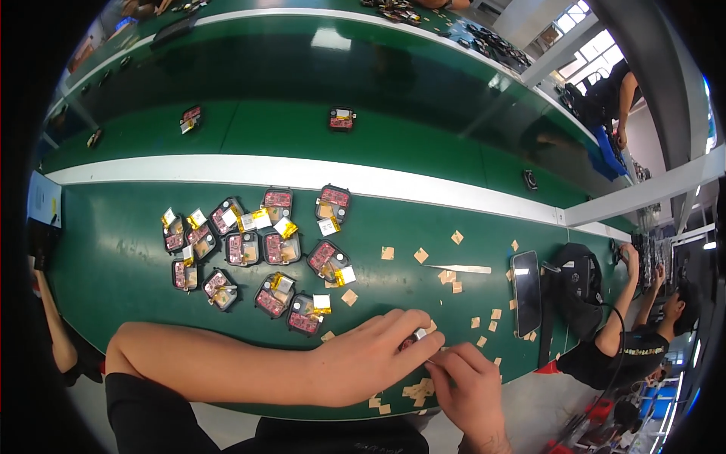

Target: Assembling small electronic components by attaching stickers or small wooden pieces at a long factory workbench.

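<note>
Near the front edge of the green table, my left hand (382, 344) is closed around a small black-cased device (409, 342), mostly hidden by the fingers. A bit of red circuit board and a silvery part show between them. Thumb and fingertips of my right hand (470, 386) are pinched together right beside it; whatever they hold is too small to name. Several open black device cases (242, 248), with red boards and silver battery packs with yellow tape, lie to the left beyond my left forearm. Tan square adhesive pieces (416, 391) are scattered below and around my hands.
Metal tweezers (463, 268) lie beyond my hands. A smartphone (526, 293) and a black bag (578, 291) sit at the right. Behind a white rail (302, 172), a green conveyor belt (265, 129) carries a few devices. Other people work at the right (628, 333) and far left.
</note>
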A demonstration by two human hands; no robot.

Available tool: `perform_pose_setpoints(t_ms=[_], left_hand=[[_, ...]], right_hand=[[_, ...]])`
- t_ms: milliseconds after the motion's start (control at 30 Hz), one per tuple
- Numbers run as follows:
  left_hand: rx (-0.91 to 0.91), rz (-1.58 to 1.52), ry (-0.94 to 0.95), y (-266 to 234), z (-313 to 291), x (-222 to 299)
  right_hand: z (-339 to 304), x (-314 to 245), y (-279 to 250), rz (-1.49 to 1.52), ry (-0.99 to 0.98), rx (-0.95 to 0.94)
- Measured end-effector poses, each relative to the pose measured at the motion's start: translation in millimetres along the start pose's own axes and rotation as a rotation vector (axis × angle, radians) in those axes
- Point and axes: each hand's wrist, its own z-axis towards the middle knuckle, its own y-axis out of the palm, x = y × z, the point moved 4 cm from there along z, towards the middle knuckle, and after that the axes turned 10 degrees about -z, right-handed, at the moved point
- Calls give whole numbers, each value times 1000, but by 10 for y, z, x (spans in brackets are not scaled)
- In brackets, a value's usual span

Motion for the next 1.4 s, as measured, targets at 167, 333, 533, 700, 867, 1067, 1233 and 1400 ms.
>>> perform_pose_setpoints(t_ms=[167,333,533,700,867,1067,1233,1400], left_hand=[[-39,20,-12,-6,-26,-11],[-45,-3,-25,-26,-4,6],[-4,-63,-4,11,-16,-43],[-63,74,84,36,-33,5],[-107,64,110,60,-37,-22],[-84,69,119,64,-43,-16],[-88,43,101,86,-20,-13],[-161,-55,69,121,-52,-54]], right_hand=[[-28,83,79,14,-72,18],[-111,209,182,322,98,51],[-109,211,101,282,49,61],[-57,-40,-94,-31,-72,3],[-54,-84,-56,-158,-66,-52],[-203,127,193,219,49,31],[-195,219,194,421,218,196],[40,205,287,460,66,45]])
